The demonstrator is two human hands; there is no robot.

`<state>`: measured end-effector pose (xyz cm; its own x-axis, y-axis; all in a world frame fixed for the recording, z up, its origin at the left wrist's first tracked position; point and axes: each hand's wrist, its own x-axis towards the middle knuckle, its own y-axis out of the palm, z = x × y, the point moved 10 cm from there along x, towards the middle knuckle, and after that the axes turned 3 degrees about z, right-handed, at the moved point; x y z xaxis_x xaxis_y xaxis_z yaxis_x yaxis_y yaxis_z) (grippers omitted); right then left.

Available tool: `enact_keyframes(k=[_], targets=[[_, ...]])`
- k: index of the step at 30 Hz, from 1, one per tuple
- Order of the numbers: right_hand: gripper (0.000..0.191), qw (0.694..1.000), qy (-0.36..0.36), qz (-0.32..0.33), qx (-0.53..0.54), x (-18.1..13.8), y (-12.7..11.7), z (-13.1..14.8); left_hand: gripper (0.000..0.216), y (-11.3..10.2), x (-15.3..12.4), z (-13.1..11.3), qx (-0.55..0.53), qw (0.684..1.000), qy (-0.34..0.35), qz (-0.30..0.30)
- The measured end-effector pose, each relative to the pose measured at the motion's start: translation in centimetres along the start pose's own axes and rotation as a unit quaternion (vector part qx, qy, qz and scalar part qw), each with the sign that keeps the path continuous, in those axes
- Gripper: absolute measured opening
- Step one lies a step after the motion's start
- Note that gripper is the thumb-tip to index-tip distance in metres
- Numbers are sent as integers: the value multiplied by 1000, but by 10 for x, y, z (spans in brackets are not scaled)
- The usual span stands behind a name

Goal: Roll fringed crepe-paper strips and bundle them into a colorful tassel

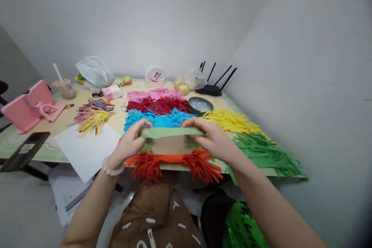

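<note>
A light green strip of thin paper is stretched level above the table's front part. My left hand pinches its left end, and my right hand pinches the other end. Just below, at the table edge, lies an orange-red fringed paper strip, its cut ends hanging over. Beyond my hands are a blue fringed paper, a dark red one and a pink one. Yellow fringed paper and green fringed paper lie to the right of my right hand.
A dark round bowl and a black router stand at the back right. To the left are paper tassels, a white sheet, a pink stand, a phone and a drink cup. Walls border the table.
</note>
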<state>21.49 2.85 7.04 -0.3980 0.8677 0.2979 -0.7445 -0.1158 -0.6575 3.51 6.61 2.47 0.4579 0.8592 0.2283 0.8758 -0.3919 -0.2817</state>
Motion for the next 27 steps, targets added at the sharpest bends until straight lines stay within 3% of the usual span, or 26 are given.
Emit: enact_keyframes(k=[3, 8, 13, 17, 20, 23, 27], targets=[[42, 995, -13, -55, 85, -10, -4, -10, 38, 0, -4, 1, -63, 998, -15, -9], [28, 978, -44, -97, 178, -21, -8, -12, 19, 2, -7, -1, -64, 997, -34, -13], [28, 979, -60, -113, 160, -26, -17, -9, 26, 7, -13, -21, 29, 996, 26, 75], [37, 984, -99, -92, 114, -28, -18, 4, 29, 9, -13, -32, 36, 989, 42, 138], [40, 988, -123, -61, 76, -27, -14, 14, 43, 17, -3, -31, 12, 987, -5, 158], [44, 988, -149, -35, 22, -28, -13, 25, 30, 32, 7, -26, 82, 978, -48, 187], [48, 982, -159, 43, -90, -33, -13, 34, 33, 41, 13, -34, 152, 964, -23, 217]])
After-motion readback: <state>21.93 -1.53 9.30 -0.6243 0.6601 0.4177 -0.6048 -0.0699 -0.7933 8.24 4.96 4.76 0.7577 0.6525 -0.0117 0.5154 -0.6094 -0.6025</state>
